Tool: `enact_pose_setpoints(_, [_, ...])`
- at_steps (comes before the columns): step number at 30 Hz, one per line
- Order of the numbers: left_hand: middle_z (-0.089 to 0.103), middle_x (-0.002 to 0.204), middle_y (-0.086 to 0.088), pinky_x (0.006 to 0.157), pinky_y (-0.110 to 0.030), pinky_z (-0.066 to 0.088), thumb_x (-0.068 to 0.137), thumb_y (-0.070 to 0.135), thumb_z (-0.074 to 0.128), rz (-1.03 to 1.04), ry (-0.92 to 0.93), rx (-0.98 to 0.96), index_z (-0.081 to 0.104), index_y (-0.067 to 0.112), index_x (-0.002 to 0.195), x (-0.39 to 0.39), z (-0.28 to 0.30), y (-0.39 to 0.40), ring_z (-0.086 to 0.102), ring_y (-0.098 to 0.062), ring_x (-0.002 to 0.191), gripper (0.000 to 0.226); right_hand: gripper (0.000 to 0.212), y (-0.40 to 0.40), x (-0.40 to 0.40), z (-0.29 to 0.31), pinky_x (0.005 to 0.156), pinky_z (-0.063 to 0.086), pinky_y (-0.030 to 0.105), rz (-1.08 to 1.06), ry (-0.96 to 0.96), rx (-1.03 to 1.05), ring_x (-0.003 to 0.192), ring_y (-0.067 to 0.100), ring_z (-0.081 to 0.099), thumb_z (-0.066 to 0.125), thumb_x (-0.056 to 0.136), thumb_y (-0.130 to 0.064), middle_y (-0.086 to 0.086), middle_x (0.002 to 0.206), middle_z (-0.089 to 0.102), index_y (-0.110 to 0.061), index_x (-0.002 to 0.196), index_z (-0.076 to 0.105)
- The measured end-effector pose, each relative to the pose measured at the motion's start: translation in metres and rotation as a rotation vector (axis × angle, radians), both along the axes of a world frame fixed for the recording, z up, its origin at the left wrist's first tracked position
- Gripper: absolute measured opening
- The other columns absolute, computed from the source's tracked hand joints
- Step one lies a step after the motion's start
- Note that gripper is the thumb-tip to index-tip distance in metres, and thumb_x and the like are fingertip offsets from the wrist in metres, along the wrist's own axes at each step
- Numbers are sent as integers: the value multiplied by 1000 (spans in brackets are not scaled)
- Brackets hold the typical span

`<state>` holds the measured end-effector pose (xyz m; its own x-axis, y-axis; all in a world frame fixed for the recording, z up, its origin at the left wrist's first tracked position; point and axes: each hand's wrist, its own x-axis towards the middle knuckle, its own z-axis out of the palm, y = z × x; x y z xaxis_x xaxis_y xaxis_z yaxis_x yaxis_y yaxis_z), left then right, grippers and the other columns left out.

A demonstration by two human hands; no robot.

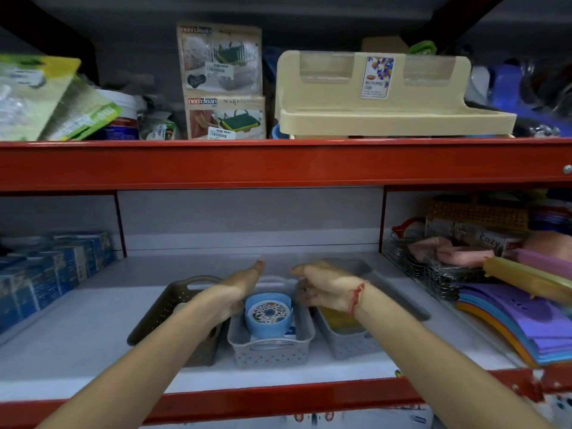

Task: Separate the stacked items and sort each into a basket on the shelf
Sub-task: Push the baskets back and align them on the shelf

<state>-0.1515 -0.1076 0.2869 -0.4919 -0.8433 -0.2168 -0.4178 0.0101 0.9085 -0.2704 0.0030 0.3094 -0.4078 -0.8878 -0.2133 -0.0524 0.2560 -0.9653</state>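
Just above the row of baskets, both hands are held out over the white shelf (93, 320), and nothing is gripped by either. The left hand (240, 284) is stretched flat with its fingers straight, pointing toward the back of the shelf, over the gap between the brown basket (161, 311) and the middle grey basket (272, 351). The right hand (325, 287) is loosely curled with thumb and fingers parted, empty, and is seen above the inner end of the right grey basket (349, 345); a red thread (356, 297) is tied round its wrist.

The blue round item (268, 314), with a patterned label on top, is seen lying inside the middle grey basket, resting on something pale beneath it. It lies between the two hands and lower than both, apart from the fingers, closest to the heel of the left hand. A yellow item (335, 320) is seen in the right grey basket, below the right wrist. What the brown basket holds cannot be told, as it is partly covered by the left forearm.

To the right, coloured foam sheets (510, 317) and wire baskets (433, 274) are stacked; blue boxes (55, 267) are lined up at the left. A cream plastic stand (387, 100) is placed on the upper shelf, above the red beam (278, 162)
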Motion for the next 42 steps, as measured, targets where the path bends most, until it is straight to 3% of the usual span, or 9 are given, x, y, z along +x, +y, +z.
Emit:
enact_pose_setpoints(3, [46, 143, -19, 87, -35, 52, 92, 65, 27, -96, -15, 69, 30, 14, 146, 0, 3, 4, 62, -28, 107, 74, 27, -13, 16, -3, 65, 48, 30, 9, 7, 82, 74, 20, 55, 40, 98, -14, 13, 88, 54, -8, 122, 50])
enact_pose_setpoints(6, [35, 150, -21, 107, -51, 39, 88, 70, 22, -153, -58, 90, 23, 15, 148, -3, 5, 1, 47, -36, 128, 81, 26, -17, 18, -9, 84, 48, 39, -29, 13, 126, 98, 30, 55, 41, 97, -16, 18, 106, 52, -11, 122, 43])
enact_pose_setpoints(9, [23, 156, -21, 104, -55, 37, 86, 74, 19, -129, -144, 42, 18, 17, 150, -8, 12, 4, 38, -40, 135, 86, 37, -20, 6, -16, 112, 38, 39, -178, -115, 24, 134, 37, 41, 35, 99, -9, 21, 145, 40, -7, 136, 39])
enact_pose_setpoints(19, [14, 159, -15, 110, -50, 31, 88, 71, 22, -208, -103, 5, 14, 19, 151, 0, 17, 1, 26, -36, 142, 82, 46, -26, 12, -7, 117, 30, 37, -278, 31, 10, 136, 40, 38, 32, 101, -7, 26, 147, 38, 3, 145, 25])
enact_pose_setpoints(23, [39, 148, -16, 107, -40, 41, 86, 73, 27, -129, -24, -71, 24, 20, 149, 31, 33, -13, 48, -31, 127, 82, 40, -44, 39, 15, 84, 49, 32, -163, 75, -71, 88, 27, 59, 45, 95, -22, 16, 96, 60, -3, 130, 46])
enact_pose_setpoints(27, [20, 159, -12, 117, -46, 24, 88, 70, 29, -46, 6, -52, 16, 20, 151, 69, 32, -35, 29, -33, 141, 81, 34, -65, 70, 19, 102, 48, 38, 14, -59, -91, 119, 37, 57, 47, 97, -21, 25, 128, 56, -6, 128, 45])
enact_pose_setpoints(30, [9, 161, -13, 119, -52, 15, 88, 70, 24, -36, -18, 13, 10, 21, 151, 95, 21, -51, 14, -32, 146, 81, 42, -75, 104, 11, 69, 56, 27, 161, -159, -2, 76, 20, 64, 42, 100, -25, 15, 98, 61, -9, 138, 35])
enact_pose_setpoints(39, [15, 155, -29, 116, -51, 20, 83, 77, 20, -59, -81, 215, 8, 10, 151, 122, 9, -57, 22, -42, 142, 96, 51, -110, 126, -22, 76, 53, 34, 236, -217, 173, 85, 21, 61, 41, 99, -32, 12, 103, 57, -14, 144, 27])
enact_pose_setpoints(42, [19, 152, -33, 113, -52, 24, 83, 77, 18, -62, -60, 229, 7, 9, 151, 124, 8, -60, 29, -44, 138, 97, 35, -105, 119, -22, 55, 58, 29, 254, -331, 154, 72, 25, 67, 39, 98, -28, 16, 100, 57, -9, 128, 42])
